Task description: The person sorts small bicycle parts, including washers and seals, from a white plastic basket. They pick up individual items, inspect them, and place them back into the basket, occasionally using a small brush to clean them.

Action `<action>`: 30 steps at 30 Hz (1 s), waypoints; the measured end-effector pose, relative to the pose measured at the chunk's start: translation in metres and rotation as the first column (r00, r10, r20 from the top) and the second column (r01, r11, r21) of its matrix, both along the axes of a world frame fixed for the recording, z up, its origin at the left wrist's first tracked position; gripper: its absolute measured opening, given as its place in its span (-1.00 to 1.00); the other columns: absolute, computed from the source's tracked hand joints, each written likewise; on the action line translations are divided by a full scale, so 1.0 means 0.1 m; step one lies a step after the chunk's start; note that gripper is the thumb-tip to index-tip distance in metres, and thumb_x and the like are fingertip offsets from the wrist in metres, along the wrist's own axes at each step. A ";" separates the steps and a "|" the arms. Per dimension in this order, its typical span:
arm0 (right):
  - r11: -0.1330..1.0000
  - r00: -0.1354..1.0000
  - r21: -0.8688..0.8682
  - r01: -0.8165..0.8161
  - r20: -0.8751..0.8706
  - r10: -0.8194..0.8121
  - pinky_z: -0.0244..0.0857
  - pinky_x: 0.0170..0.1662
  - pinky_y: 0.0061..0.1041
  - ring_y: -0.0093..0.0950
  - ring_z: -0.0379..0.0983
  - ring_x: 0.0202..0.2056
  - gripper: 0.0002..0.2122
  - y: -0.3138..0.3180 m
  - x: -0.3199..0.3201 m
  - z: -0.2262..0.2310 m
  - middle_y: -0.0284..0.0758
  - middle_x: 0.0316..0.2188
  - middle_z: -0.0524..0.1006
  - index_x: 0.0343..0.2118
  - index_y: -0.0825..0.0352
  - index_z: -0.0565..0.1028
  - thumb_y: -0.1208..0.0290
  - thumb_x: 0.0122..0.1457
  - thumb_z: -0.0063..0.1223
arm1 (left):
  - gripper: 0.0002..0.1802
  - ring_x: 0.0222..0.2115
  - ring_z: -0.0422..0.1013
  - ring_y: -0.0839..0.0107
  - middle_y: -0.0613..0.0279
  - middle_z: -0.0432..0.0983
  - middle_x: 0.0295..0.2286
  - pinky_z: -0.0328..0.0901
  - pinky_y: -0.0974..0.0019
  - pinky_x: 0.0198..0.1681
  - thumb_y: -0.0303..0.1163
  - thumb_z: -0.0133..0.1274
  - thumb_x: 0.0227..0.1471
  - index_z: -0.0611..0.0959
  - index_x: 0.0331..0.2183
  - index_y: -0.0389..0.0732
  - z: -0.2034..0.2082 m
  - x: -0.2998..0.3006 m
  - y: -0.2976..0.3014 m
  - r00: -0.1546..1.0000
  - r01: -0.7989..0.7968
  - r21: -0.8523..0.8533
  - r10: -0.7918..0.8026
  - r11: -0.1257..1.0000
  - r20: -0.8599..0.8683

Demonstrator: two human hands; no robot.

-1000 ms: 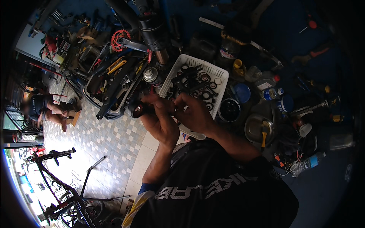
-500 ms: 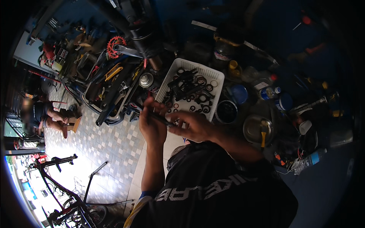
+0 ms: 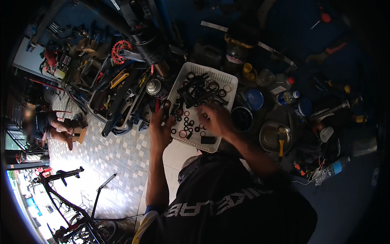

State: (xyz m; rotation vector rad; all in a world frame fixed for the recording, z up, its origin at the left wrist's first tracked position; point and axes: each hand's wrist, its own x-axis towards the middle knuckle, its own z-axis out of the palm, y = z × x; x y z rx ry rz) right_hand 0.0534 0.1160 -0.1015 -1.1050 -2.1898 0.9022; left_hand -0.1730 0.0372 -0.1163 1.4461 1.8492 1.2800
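Observation:
Upright at the near left side of a white perforated basket (image 3: 232,94), my left hand (image 3: 159,129) is closed round a dark bar-shaped part with round holes (image 3: 164,110). My right hand (image 3: 217,120) is over the basket's right half, fingers bent and apart, slightly blurred, with nothing visible in them. Inside the basket, black metal parts (image 3: 194,94) are heaped toward the far end. Several small rings (image 3: 187,119) are scattered nearer, and a short black cylinder (image 3: 208,140) lies by the near edge.
A spray can (image 3: 154,87) stands left of the basket, beside a tray of tools (image 3: 118,97). Rightward are a round black container (image 3: 242,119), bottles (image 3: 286,97) and a metal bowl with a yellow-handled brush (image 3: 281,146). Another person (image 3: 53,126) sits at far left; a bicycle frame (image 3: 61,199) stands lower left.
My hands have come apart. The right one has moved off the dark part to the right, over the basket, while the left keeps hold of the part, now turned more upright.

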 end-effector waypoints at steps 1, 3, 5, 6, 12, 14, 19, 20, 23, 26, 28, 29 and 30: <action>0.993 0.995 0.116 0.030 0.093 -0.041 0.41 -0.06 -0.30 -0.25 0.53 -0.13 -0.76 0.18 0.02 -0.03 -0.22 -0.24 0.60 -0.12 0.26 0.59 0.39 0.13 0.19 | -0.55 -0.39 0.50 0.23 0.05 0.50 -0.38 0.37 0.26 -0.35 -0.49 0.24 0.01 0.59 -0.01 -0.32 0.00 -0.01 0.09 1.000 -0.014 -0.010 0.013 1.000 -0.015; 0.940 0.972 0.339 -0.026 0.229 -0.056 0.32 0.06 -0.28 -0.25 0.41 -0.02 -0.72 0.49 0.04 -0.13 -0.27 -0.16 0.54 -0.11 0.24 0.59 0.42 0.08 0.21 | -0.54 -0.40 0.51 0.23 0.09 0.53 -0.42 0.37 0.23 -0.35 -0.49 0.27 -0.03 0.61 -0.02 -0.28 0.10 0.02 0.28 0.998 -0.034 -0.028 0.033 0.999 -0.044; 0.933 0.927 0.329 -0.147 0.376 0.014 0.23 0.14 -0.26 -0.30 0.35 0.05 -0.67 0.67 -0.03 -0.20 -0.32 -0.10 0.51 -0.08 0.24 0.57 0.43 0.03 0.24 | -0.52 -0.42 0.56 0.20 0.08 0.59 -0.47 0.39 0.19 -0.33 -0.47 0.29 -0.05 0.60 -0.03 -0.23 0.19 0.08 0.33 0.998 -0.061 -0.040 0.060 0.997 -0.036; 0.925 0.884 0.309 -0.221 0.465 0.056 0.22 0.14 -0.25 -0.32 0.35 0.05 -0.66 0.72 -0.08 -0.22 -0.34 -0.09 0.51 -0.08 0.24 0.57 0.43 0.02 0.24 | -0.54 -0.41 0.58 0.20 0.06 0.61 -0.46 0.39 0.18 -0.32 -0.47 0.28 -0.05 0.59 -0.05 -0.24 0.16 0.08 0.35 0.992 -0.068 -0.020 0.066 0.997 -0.104; 0.890 0.800 0.298 -0.344 0.590 0.112 0.22 0.11 -0.26 -0.36 0.40 0.02 -0.68 0.88 -0.12 -0.41 -0.37 -0.17 0.56 -0.08 0.19 0.58 0.40 0.05 0.26 | -0.63 -0.37 0.58 0.12 0.04 0.61 -0.41 0.39 0.17 -0.29 -0.43 0.27 -0.04 0.60 -0.14 -0.26 0.15 0.21 0.42 0.990 -0.113 -0.079 0.105 0.990 -0.097; 0.926 0.857 0.238 -0.293 0.494 0.144 0.28 0.06 -0.23 -0.31 0.46 -0.04 -0.69 0.90 0.02 -0.32 -0.33 -0.21 0.58 -0.09 0.22 0.58 0.41 0.06 0.25 | -0.67 -0.32 0.60 0.03 -0.03 0.64 -0.38 0.40 0.12 -0.29 -0.42 0.22 0.01 0.60 -0.14 -0.25 0.19 0.25 0.41 0.996 -0.084 -0.127 0.084 0.988 -0.003; 0.994 0.988 0.088 -0.068 0.145 0.055 0.43 -0.12 -0.32 -0.29 0.56 -0.18 -0.63 0.72 0.38 0.12 -0.24 -0.21 0.61 -0.06 0.33 0.54 0.22 0.15 0.28 | -0.73 -0.26 0.56 -0.11 -0.17 0.59 -0.30 0.42 -0.01 -0.29 -0.42 0.12 0.05 0.60 -0.16 -0.26 0.03 0.25 0.52 0.951 -0.020 -0.250 -0.058 0.968 -0.302; 0.999 0.997 -0.009 -0.047 0.054 0.047 0.43 -0.12 -0.36 -0.33 0.57 -0.18 -0.62 0.70 0.46 0.18 -0.23 -0.20 0.62 -0.05 0.33 0.54 0.19 0.17 0.28 | -0.77 -0.24 0.55 -0.15 -0.19 0.57 -0.28 0.42 -0.05 -0.28 -0.45 0.10 0.06 0.60 -0.19 -0.26 -0.03 0.30 0.58 0.924 -0.013 -0.255 -0.086 0.967 -0.373; 0.960 0.988 -0.277 -0.045 -0.154 0.002 0.41 -0.13 -0.48 -0.51 0.55 -0.22 -0.61 0.55 0.52 0.54 -0.28 -0.22 0.63 -0.06 0.39 0.54 0.18 0.19 0.29 | -0.79 -0.22 0.53 -0.19 -0.18 0.47 -0.18 0.45 -0.11 -0.21 -0.55 0.06 0.05 0.59 -0.20 -0.28 -0.20 0.37 0.73 0.838 -0.003 -0.324 -0.174 0.946 -0.518; 0.935 0.957 -0.347 -0.068 -0.287 -0.037 0.38 -0.18 -0.56 -0.62 0.49 -0.26 -0.66 0.45 0.60 0.63 -0.37 -0.31 0.62 -0.13 0.41 0.57 0.23 0.18 0.31 | -0.73 -0.17 0.53 -0.11 -0.11 0.45 -0.12 0.47 -0.08 -0.13 -0.61 0.07 0.00 0.57 -0.17 -0.27 -0.30 0.45 0.87 0.783 -0.002 -0.400 -0.247 0.917 -0.571; 0.920 0.936 -0.381 -0.089 -0.348 -0.053 0.36 -0.19 -0.59 -0.64 0.48 -0.28 -0.67 0.37 0.60 0.69 -0.39 -0.33 0.61 -0.13 0.41 0.57 0.24 0.18 0.31 | -0.72 -0.11 0.50 -0.09 -0.10 0.45 -0.12 0.47 -0.04 -0.11 -0.61 0.08 -0.01 0.57 -0.17 -0.27 -0.37 0.45 0.93 0.759 -0.001 -0.399 -0.260 0.917 -0.597; 0.911 0.923 -0.398 -0.104 -0.379 -0.060 0.35 -0.19 -0.60 -0.65 0.48 -0.29 -0.67 0.33 0.60 0.69 -0.40 -0.34 0.61 -0.14 0.40 0.57 0.25 0.18 0.31 | -0.72 -0.08 0.48 -0.08 -0.09 0.46 -0.13 0.47 -0.02 -0.10 -0.61 0.09 -0.01 0.57 -0.18 -0.27 -0.40 0.44 0.94 0.746 -0.003 -0.400 -0.264 0.917 -0.611; 0.910 0.922 -0.409 -0.070 -0.374 -0.097 0.38 -0.22 -0.56 -0.64 0.50 -0.32 -0.65 0.30 0.60 0.60 -0.43 -0.37 0.61 -0.14 0.36 0.58 0.18 0.17 0.32 | -0.71 -0.06 0.47 -0.08 -0.09 0.46 -0.13 0.47 -0.01 -0.09 -0.61 0.10 -0.02 0.57 -0.18 -0.27 -0.43 0.43 0.96 0.735 0.009 -0.393 -0.273 0.919 -0.620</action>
